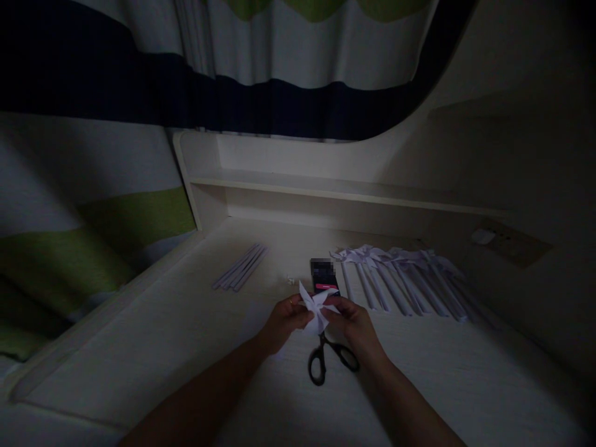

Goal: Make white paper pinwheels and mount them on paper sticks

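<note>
Both hands meet over the middle of the pale desk (139, 347) in dim light. My left hand (284, 321) and my right hand (352, 324) pinch a small white paper pinwheel (317, 308) between their fingers, its cut blades sticking out. Black-handled scissors (329, 360) lie on the desk just below the hands, partly under my right hand. A small dark box with a pink label (325, 278) stands right behind the paper.
A row of several finished white paper pinwheels on sticks (400, 279) lies to the right. A bundle of plain white sticks (241, 267) lies at the left. A low shelf (326, 186) runs along the back; a striped curtain (93, 186) hangs at the left.
</note>
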A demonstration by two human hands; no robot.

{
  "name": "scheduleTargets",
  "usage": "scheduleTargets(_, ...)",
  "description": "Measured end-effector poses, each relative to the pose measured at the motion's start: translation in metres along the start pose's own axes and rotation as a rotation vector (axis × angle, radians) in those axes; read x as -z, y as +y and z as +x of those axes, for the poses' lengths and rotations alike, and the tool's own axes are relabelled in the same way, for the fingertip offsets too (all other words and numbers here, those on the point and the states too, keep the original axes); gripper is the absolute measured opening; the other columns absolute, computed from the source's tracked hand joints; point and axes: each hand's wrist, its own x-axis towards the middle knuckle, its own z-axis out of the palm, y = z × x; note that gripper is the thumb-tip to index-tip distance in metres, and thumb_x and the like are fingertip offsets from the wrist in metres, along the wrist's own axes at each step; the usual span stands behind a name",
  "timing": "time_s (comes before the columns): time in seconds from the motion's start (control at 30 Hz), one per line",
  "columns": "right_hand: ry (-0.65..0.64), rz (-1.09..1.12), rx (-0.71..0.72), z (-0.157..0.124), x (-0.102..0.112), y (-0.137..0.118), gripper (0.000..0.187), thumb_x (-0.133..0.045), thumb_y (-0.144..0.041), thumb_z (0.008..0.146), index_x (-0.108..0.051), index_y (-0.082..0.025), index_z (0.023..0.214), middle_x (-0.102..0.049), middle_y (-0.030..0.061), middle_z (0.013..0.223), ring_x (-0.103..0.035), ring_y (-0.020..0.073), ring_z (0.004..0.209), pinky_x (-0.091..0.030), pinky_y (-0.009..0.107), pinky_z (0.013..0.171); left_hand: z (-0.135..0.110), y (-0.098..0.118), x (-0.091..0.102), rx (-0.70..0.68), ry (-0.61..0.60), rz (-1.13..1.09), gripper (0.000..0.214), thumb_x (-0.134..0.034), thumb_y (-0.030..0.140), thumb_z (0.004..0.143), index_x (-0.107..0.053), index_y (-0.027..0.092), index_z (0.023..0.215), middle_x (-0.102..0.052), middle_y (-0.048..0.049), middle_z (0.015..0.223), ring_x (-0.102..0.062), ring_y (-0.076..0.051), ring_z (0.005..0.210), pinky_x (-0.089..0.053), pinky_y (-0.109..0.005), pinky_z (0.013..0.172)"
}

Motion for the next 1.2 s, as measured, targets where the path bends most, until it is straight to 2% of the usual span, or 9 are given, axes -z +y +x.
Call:
scheduleTargets(0.17, -0.032, 0.019, 0.001, -0.001, -0.001, 0.002, 0.023, -0.072, -0.028, 0.053, -0.063, -0.017, 0.071, -0.065, 0.0006, 0.070, -0.057, 0.0150, 0.062, -0.043, 0.027, 0.060, 0.002, -0.004, 0.002, 0.018, 0.037, 0.034, 0.033, -0.066, 0.035, 0.060, -0.060, 0.011, 0.083, -0.057, -0.0016, 0.066, -0.050, -0.010, 0.057, -0.037, -0.022, 0.057)
scheduleTargets(0.4, -0.079, 0.004, 0.026, 0.001, 0.000, 0.011, 0.022, -0.070, -0.027, 0.056, -0.059, -0.017, 0.072, -0.063, 0.0006, 0.071, -0.057, 0.0154, 0.065, -0.044, 0.027, 0.061, 0.004, -0.007, 0.003, 0.037, 0.084, 0.021, 0.028, -0.066, 0.032, 0.061, -0.063, 0.011, 0.079, -0.060, -0.0018, 0.065, -0.051, -0.010, 0.057, -0.039, -0.023, 0.060)
scheduleTargets(0.57, -0.055, 0.005, 0.118, 0.001, 0.000, 0.013, 0.023, -0.068, -0.025, 0.060, -0.052, -0.019, 0.075, -0.061, -0.0006, 0.075, -0.057, 0.0158, 0.071, -0.044, 0.027, 0.064, 0.004, -0.005, 0.002, 0.051, 0.123, -0.021, 0.029, -0.068, 0.033, 0.058, -0.065, 0.011, 0.077, -0.063, -0.0038, 0.069, -0.054, -0.013, 0.059, -0.040, -0.024, 0.061)
scheduleTargets(0.77, -0.075, -0.087, 0.158, 0.002, -0.001, 0.012, 0.023, -0.066, -0.027, 0.063, -0.050, -0.019, 0.077, -0.060, 0.0008, 0.077, -0.056, 0.0165, 0.073, -0.044, 0.028, 0.066, 0.003, -0.004, 0.001, 0.071, 0.124, 0.008, 0.030, -0.068, 0.033, 0.058, -0.065, 0.010, 0.078, -0.064, -0.0040, 0.069, -0.054, -0.013, 0.059, -0.041, -0.025, 0.061)
scheduleTargets(0.9, 0.049, -0.394, 0.243, -0.001, 0.003, 0.009, 0.028, -0.060, -0.033, 0.069, -0.047, -0.019, 0.090, -0.060, 0.0043, 0.083, -0.057, 0.0174, 0.070, -0.044, 0.029, 0.062, 0.004, -0.004, 0.004, 0.035, 0.191, 0.064, 0.029, -0.066, 0.034, 0.061, -0.065, 0.010, 0.076, -0.063, -0.0043, 0.070, -0.054, -0.014, 0.061, -0.040, -0.025, 0.061)
scheduleTargets(0.97, 0.125, -0.673, 0.387, -0.003, 0.005, 0.007, 0.025, -0.055, -0.033, 0.073, -0.048, -0.017, 0.092, -0.059, 0.0067, 0.084, -0.056, 0.0192, 0.073, -0.043, 0.032, 0.064, 0.006, -0.004, 0.006, 0.005, 0.247, 0.084, 0.029, -0.064, 0.034, 0.062, -0.064, 0.010, 0.077, -0.063, -0.0043, 0.070, -0.055, -0.014, 0.063, -0.040, -0.025, 0.063)
scheduleTargets(1.03, 0.170, -0.947, 0.598, -0.005, 0.006, 0.006, 0.020, -0.051, -0.031, 0.077, -0.053, -0.016, 0.089, -0.058, 0.0093, 0.084, -0.053, 0.0215, 0.079, -0.041, 0.035, 0.069, 0.006, -0.005, 0.008, -0.009, 0.293, 0.106, 0.030, -0.064, 0.036, 0.062, -0.064, 0.010, 0.077, -0.063, -0.0038, 0.069, -0.055, -0.015, 0.063, -0.041, -0.026, 0.063)
scheduleTargets(1.1, 0.152, -1.145, 0.784, -0.005, 0.006, 0.006, 0.016, -0.049, -0.027, 0.079, -0.057, -0.015, 0.085, -0.057, 0.0105, 0.085, -0.050, 0.0222, 0.082, -0.038, 0.036, 0.072, 0.007, -0.007, 0.008, -0.012, 0.306, 0.148, 0.031, -0.064, 0.037, 0.062, -0.064, 0.010, 0.077, -0.062, -0.0034, 0.067, -0.055, -0.016, 0.063, -0.041, -0.026, 0.062)
scheduleTargets(1.2, 0.067, -1.304, 0.878, -0.004, 0.005, 0.009, 0.017, -0.047, -0.023, 0.081, -0.060, -0.014, 0.087, -0.058, 0.0093, 0.081, -0.047, 0.0211, 0.078, -0.035, 0.034, 0.069, 0.008, -0.014, 0.007, -0.011, 0.285, 0.223, 0.029, -0.063, 0.037, 0.061, -0.064, 0.010, 0.074, -0.062, -0.0026, 0.065, -0.054, -0.015, 0.061, -0.040, -0.024, 0.059)
